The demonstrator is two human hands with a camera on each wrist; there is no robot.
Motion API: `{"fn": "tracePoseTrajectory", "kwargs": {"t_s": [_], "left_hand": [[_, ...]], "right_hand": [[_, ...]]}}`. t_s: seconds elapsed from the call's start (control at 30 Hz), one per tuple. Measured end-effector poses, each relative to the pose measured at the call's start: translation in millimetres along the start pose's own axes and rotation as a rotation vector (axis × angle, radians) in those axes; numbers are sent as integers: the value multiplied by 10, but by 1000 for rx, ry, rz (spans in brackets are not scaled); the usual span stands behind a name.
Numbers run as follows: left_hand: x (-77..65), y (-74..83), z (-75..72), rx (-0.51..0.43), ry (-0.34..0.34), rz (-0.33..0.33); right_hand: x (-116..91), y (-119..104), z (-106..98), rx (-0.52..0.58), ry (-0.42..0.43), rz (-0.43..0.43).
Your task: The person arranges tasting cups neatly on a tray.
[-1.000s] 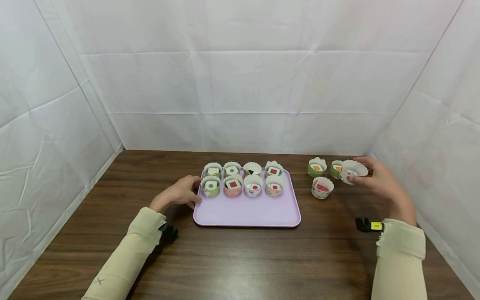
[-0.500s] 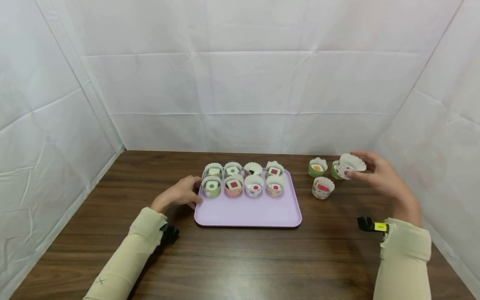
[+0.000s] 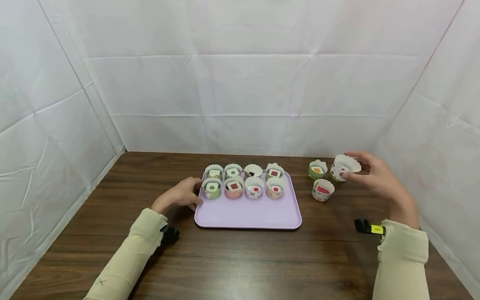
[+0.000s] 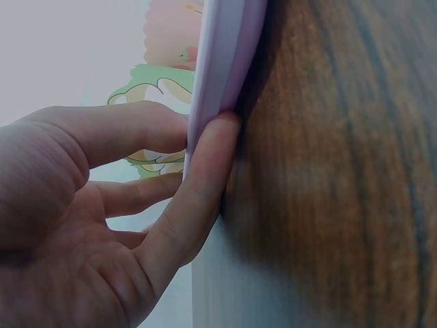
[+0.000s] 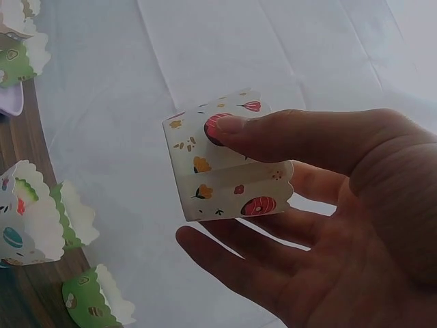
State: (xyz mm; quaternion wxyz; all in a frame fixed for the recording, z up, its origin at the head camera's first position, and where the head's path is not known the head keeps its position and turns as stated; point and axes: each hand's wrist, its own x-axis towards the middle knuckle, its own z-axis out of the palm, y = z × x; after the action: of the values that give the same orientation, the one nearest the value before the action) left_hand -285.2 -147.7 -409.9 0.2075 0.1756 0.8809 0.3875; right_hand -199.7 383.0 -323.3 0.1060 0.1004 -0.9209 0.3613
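My right hand [image 3: 376, 177] holds a white paper baking cup [image 3: 340, 166] with red and yellow prints, thumb on one side and fingers on the other. In the right wrist view this cup [image 5: 225, 164] lies tilted sideways in the hand. In the head view it overlaps a green baking cup behind it, which is mostly hidden. With thumb and finger, my left hand [image 3: 181, 193] pinches the left rim of a lilac tray [image 3: 247, 214]. The left wrist view shows the fingertips on the tray's rim [image 4: 229, 55].
Two rows of filled baking cups stand on the tray's far half, such as a pink one [image 3: 234, 193]. Right of the tray are a green cup [image 3: 315, 173] with an orange-topped piece and a white patterned cup [image 3: 321, 195] with something red inside. White cloth walls [image 3: 255, 87] border the dark wooden table [image 3: 240, 266].
My right hand has moved a little left with the baking cup, whose tilt has changed; the cup now covers most of the green one. My left hand has stayed on the tray rim.
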Motion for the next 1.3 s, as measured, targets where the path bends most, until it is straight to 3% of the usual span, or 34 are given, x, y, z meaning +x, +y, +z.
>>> {"fn": "tracePoseTrajectory", "kwargs": {"t_s": [0.5, 0.7, 0.93, 1.17, 1.3], "left_hand": [[15, -29, 1, 8, -5, 9], [2, -26, 5, 4, -7, 7], [-20, -9, 15, -21, -4, 22], [-35, 7, 6, -49, 3, 28], [-43, 16, -8, -48, 2, 31]], "right_hand": [[12, -204, 88, -22, -39, -24], [56, -289, 205, -55, -105, 9], [157, -371, 473, -62, -203, -14], [283, -503, 819, -97, -242, -133], [328, -614, 1026, -23, -272, -169]]}}
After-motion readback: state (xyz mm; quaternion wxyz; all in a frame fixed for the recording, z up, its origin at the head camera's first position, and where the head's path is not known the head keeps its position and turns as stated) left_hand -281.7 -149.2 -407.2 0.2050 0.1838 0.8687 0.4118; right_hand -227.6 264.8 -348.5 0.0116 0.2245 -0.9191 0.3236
